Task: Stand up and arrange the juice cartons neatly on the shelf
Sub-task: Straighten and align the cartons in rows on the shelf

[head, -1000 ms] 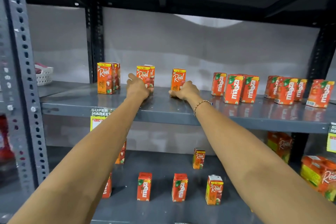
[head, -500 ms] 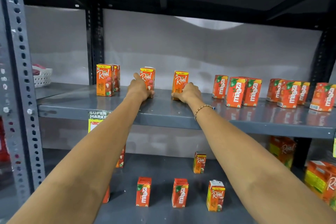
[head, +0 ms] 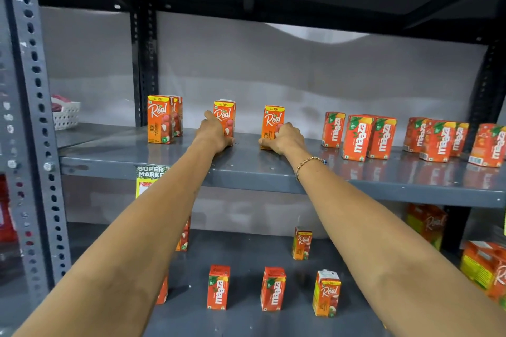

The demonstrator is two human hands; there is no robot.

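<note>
On the grey shelf [head: 246, 169], we keep both arms stretched forward as before. Our left hand [head: 212, 133] still wraps an upright Real carton [head: 226, 117], now turned more front-on; our right hand [head: 284, 139] grips the base of its neighbour carton [head: 272, 122]. Maaza cartons [head: 367, 137] stand right, unmoved.

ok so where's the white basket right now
In the head view the white basket sits at the far left, on the neighbouring shelf behind the grey upright post, left of the leftmost juice cartons.
</note>
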